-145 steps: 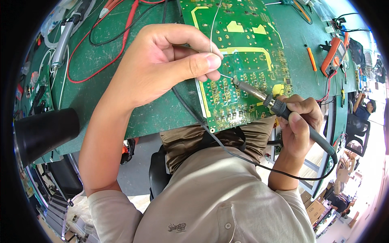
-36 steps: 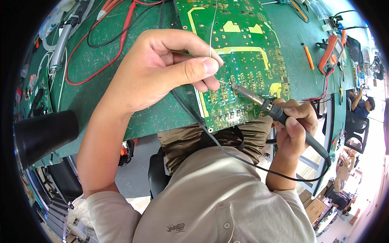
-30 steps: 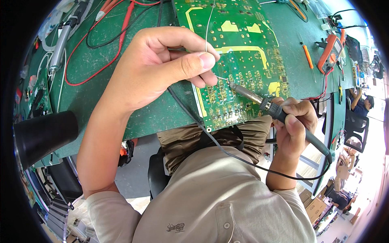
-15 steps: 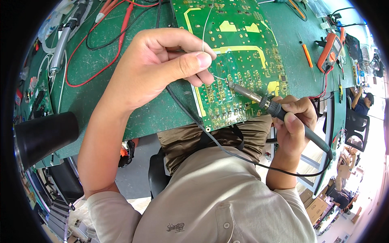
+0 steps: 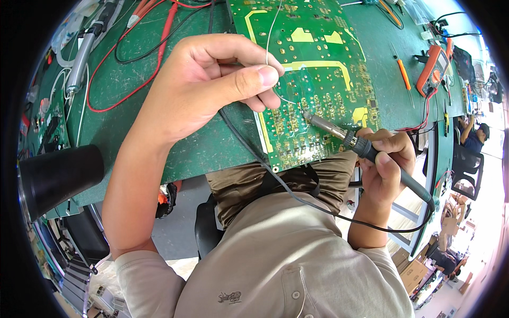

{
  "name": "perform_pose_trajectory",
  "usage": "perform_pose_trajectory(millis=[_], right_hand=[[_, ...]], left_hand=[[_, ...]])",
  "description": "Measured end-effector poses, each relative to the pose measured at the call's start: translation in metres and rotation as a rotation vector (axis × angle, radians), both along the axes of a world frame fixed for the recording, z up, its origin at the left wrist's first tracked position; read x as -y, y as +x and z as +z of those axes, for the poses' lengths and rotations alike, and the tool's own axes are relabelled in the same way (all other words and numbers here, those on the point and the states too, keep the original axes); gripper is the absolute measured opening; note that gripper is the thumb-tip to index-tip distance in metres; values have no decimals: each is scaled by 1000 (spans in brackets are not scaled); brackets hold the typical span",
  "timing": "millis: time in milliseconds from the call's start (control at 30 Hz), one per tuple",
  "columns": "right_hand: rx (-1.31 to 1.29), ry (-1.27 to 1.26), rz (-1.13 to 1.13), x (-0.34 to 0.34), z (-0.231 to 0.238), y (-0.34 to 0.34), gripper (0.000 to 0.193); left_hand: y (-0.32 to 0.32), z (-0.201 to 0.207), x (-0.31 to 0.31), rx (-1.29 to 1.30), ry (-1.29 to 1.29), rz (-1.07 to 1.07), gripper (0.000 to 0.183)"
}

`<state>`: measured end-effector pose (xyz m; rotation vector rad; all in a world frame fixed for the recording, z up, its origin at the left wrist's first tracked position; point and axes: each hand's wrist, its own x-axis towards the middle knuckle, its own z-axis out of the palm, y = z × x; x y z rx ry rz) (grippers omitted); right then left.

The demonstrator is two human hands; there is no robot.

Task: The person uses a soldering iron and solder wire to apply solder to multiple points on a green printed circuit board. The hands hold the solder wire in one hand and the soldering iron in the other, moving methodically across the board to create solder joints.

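The left hand (image 5: 214, 93) is pinching thin, curving metallic wire (image 5: 271, 29) between its fingers; the right hand (image 5: 388, 172) is gripping a ribbed, metal-barrelled iron (image 5: 362, 147), whose long axis is slanting, tip pointing far-left, over the flat, glossy board (image 5: 318, 53) lying on the scuffed bench (image 5: 193, 153).

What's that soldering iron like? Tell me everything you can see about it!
The soldering iron is long and pen-shaped. Its slim metal-looking barrel has slots near a dark ridged collar, and its dark handle looks like plastic or rubber. A black cord leaves the back end and loops leftward. The right hand grips the handle. The iron slants, its tip up-left in the picture, at the green circuit board. I can't tell whether it touches or is hot.
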<state>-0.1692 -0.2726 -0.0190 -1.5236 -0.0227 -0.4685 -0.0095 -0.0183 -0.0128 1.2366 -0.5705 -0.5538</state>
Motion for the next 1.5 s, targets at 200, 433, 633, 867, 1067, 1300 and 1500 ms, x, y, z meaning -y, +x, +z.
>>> perform_pose_trajectory(millis=[200,433,633,867,1067,1300,1500], right_hand=[[15,-186,-14,-10,9,-8,20],[7,-251,0,-13,21,-6,16],[-78,-138,-47,-15,20,-8,16],[-136,-118,-77,-11,19,-9,17],[-149,-169,-117,-15,17,-9,19],[-66,-187,-53,-14,13,-7,20],[-88,-183,-57,-13,14,-8,20]], left_hand=[[-1,1,0,3,9,-5,17],[-1,2,1,6,4,-8,16],[-3,2,1,-2,25,-12,15],[-3,5,0,-15,78,-27,14],[-4,4,2,-11,83,-19,14],[-4,3,3,-3,98,-11,14],[-5,2,4,1,81,-14,14]])
